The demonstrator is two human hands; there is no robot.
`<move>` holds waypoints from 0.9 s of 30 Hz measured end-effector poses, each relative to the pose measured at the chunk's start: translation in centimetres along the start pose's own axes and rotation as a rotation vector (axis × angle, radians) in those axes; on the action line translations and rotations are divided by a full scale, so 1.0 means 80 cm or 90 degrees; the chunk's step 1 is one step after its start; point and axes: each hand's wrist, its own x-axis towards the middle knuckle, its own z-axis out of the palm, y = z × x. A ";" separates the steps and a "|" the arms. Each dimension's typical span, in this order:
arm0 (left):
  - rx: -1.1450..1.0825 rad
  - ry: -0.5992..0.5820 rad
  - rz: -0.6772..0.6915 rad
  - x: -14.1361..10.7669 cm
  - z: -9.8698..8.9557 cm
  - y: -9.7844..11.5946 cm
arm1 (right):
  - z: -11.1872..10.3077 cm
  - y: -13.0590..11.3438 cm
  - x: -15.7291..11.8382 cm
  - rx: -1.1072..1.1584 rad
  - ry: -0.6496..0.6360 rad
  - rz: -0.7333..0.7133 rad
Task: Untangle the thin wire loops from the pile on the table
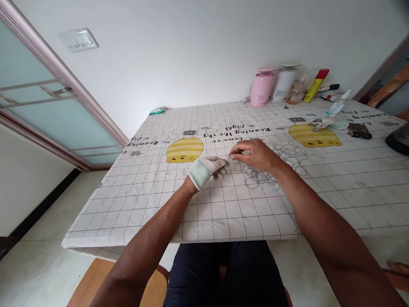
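My left hand point(214, 167), in a pale work glove with a mint-green cuff, is over the middle of the table with thumb and forefinger pinched together. Facing it, my bare right hand point(252, 152) also pinches, its fingertips a short gap from the gloved ones. Whatever either pinch holds is too fine to make out. Under and beside the right hand lies a loose heap of thin grey wire loops point(258, 177), partly covered by that hand and wrist. More thin wire loops point(174, 133) lie spread out beyond my left hand.
A checked tablecloth point(153, 213) covers the table. At the back right stand a pink appliance point(262, 87), a white one point(284, 83), a bottle point(296, 91) and a yellow spray can point(315, 86). A crumpled glove point(330, 123) and a dark box point(359, 131) lie at right.
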 end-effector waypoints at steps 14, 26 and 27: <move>-0.129 -0.026 -0.060 0.010 -0.001 -0.016 | 0.026 -0.003 -0.001 -0.098 0.062 -0.067; -0.166 -0.057 -0.038 0.013 0.002 -0.023 | 0.018 -0.013 0.000 -0.073 0.061 -0.041; -0.169 -0.045 -0.032 0.013 0.000 -0.022 | 0.014 -0.015 -0.001 -0.042 0.079 -0.024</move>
